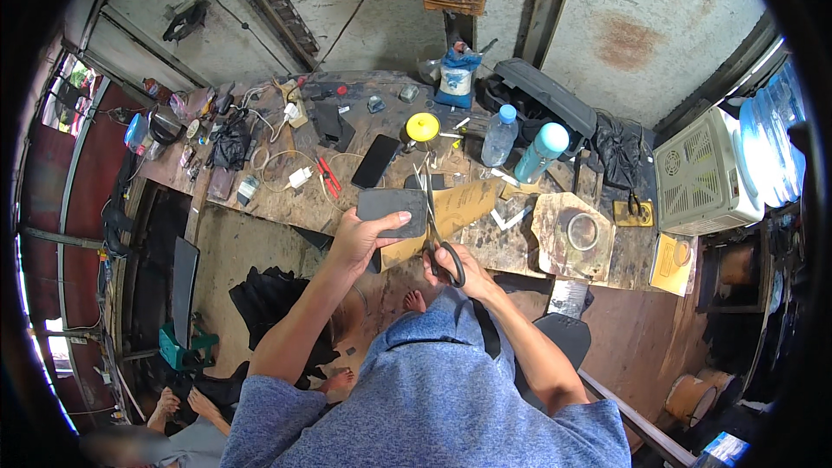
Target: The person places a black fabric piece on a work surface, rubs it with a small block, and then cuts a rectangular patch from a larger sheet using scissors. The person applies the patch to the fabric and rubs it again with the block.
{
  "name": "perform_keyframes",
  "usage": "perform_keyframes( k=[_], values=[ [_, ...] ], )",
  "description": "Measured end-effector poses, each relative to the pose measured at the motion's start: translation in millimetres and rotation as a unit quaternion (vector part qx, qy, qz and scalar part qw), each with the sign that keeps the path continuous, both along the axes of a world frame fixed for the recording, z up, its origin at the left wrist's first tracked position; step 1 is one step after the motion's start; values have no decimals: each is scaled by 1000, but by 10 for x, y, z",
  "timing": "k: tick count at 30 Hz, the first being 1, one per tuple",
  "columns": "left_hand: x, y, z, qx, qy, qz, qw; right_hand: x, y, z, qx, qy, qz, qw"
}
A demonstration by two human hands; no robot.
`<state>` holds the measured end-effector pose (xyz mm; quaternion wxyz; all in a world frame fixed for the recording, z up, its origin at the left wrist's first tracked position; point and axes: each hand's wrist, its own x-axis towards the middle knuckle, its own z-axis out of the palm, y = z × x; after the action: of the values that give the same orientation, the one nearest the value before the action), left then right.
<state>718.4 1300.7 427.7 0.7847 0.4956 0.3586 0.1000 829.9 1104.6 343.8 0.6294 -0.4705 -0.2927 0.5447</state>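
Head view shows the left hand gripping a dark grey sheet at its lower edge, fingers curled round it, just above the workbench edge. Right hand, at four o'clock from the sheet, has fingers through the scissors, blades beside the sheet's right edge.

The desk is crowded: cables and small tools fill its upper left, a dark phone, a yellow-lidded pot and two bottles stand at upper centre, and a white box blocks the right. Bare board shows only along the near edge at centre left; the floor at lower left lies open.
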Motion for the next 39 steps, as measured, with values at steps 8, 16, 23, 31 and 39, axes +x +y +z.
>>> perform_keyframes(
  k=[8, 16, 23, 31, 39],
  values=[
    [15, 168, -177, 5, 8, -6, 1000, 25, 104, -256, -41, -77, -11, 996],
    [-33, 250, -195, -23, 19, -25, 999, -4, 84, -207, -7, -58, -1, 998],
    [-61, 237, -212, -51, 11, -56, 997, 35, 51, -116, -19, -118, 22, 993],
    [-66, 187, -296, -61, 11, -24, 998, -25, 99, -329, -33, -105, -19, 994],
    [10, 589, -340, 233, -27, -166, 958, 257, 204, -463, -78, -351, -36, 932]
  ],
)
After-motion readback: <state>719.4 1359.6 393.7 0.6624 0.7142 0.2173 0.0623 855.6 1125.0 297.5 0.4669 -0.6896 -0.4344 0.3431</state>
